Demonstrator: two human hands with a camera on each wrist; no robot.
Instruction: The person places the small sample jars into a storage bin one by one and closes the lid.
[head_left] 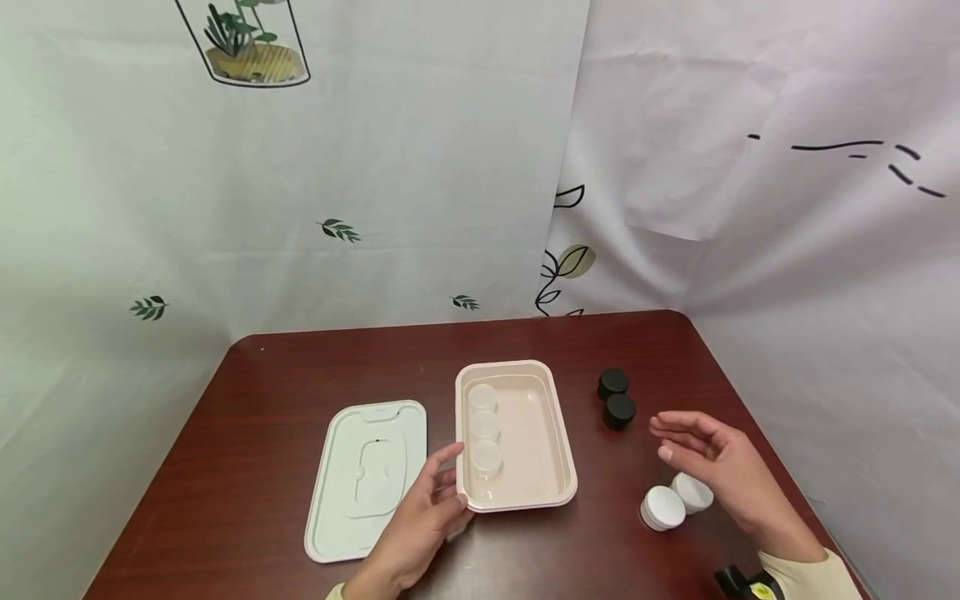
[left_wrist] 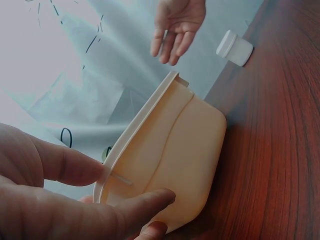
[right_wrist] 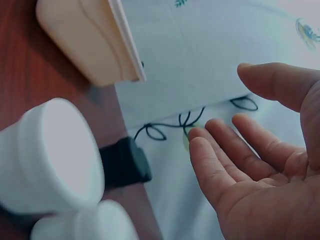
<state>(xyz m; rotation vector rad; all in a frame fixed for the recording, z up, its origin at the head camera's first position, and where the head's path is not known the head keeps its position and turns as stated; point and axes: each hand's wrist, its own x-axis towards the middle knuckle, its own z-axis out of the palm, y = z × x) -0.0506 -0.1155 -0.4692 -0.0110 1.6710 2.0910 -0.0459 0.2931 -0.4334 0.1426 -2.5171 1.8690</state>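
A pale pink rectangular plastic container [head_left: 532, 503] stands in the middle of the table. Along its left wall runs a row of three small whitish round jars [head_left: 486, 457]. My left hand [head_left: 423, 518] grips its near left corner, one digit at the rim and others against the outer wall [left_wrist: 185, 150]. My right hand [head_left: 731, 471] hovers with loosely bent fingers and holds nothing. Just below and left of it are two white lidded jars [head_left: 663, 508], large in the right wrist view. Two black jars [head_left: 618, 411] stand beyond, right of the container.
A white rectangular lid [head_left: 337, 500] lies flat left of the container, partly behind my left hand. The dark red wooden table [head_left: 300, 367] ends at a printed cloth backdrop [head_left: 420, 167] behind and on the right.
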